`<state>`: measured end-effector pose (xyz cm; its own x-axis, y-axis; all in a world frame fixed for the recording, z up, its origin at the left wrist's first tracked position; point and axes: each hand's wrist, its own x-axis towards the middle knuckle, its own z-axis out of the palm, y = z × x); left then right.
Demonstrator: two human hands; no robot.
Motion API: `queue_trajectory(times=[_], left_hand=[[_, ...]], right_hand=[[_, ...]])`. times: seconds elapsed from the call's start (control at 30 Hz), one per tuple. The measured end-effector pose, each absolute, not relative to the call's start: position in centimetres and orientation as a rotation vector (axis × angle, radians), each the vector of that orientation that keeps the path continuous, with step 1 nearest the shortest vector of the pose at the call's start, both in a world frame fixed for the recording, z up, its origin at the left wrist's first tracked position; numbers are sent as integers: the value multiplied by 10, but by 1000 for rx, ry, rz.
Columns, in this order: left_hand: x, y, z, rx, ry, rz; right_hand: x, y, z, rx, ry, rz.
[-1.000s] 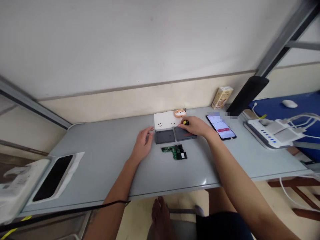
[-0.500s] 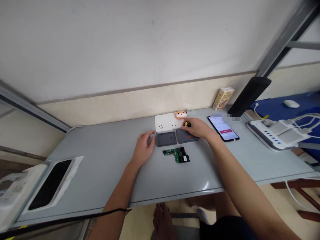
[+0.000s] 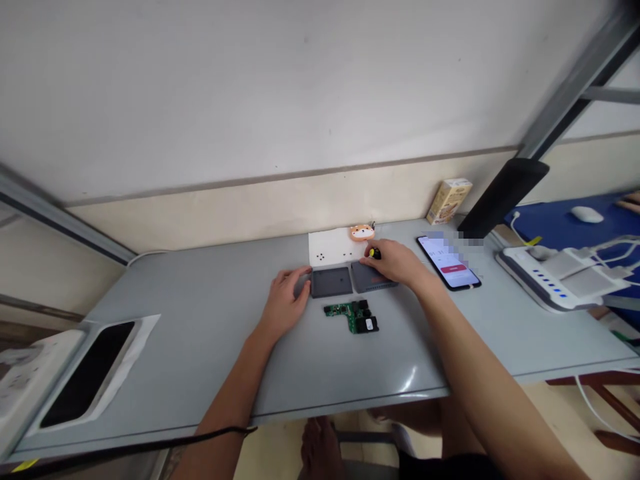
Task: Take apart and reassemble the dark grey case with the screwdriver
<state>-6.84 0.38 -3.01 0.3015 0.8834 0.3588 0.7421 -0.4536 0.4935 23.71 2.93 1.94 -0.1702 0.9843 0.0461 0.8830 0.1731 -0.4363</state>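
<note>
My left hand lies on the table with its fingers apart, fingertips at the left edge of a shallow dark grey case half. In my right hand is a small screwdriver with a black and yellow handle, pinched above the far edge of a second dark grey case part. That part has a row of vents along its near side, and my hand partly covers it. Nearer to me rests a green circuit board with black components. Several tiny screws lie on a white sheet behind the case parts.
An orange-and-white animal-face object sits at the sheet's far edge. To the right are a lit phone, a small carton, a black cylinder and a power strip with cables. At left lies a dark-screened device.
The view has shifted slightly. Both hands keep nearly the same places by the case parts, and the screwdriver stays in my right hand.
</note>
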Motion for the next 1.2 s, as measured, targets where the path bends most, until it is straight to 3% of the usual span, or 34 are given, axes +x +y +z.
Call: queue_trajectory(times=[1.2], left_hand=[[-67,2,-26,2302,1510,895]], right_hand=[[235,26,21,-1853,-2077,423]])
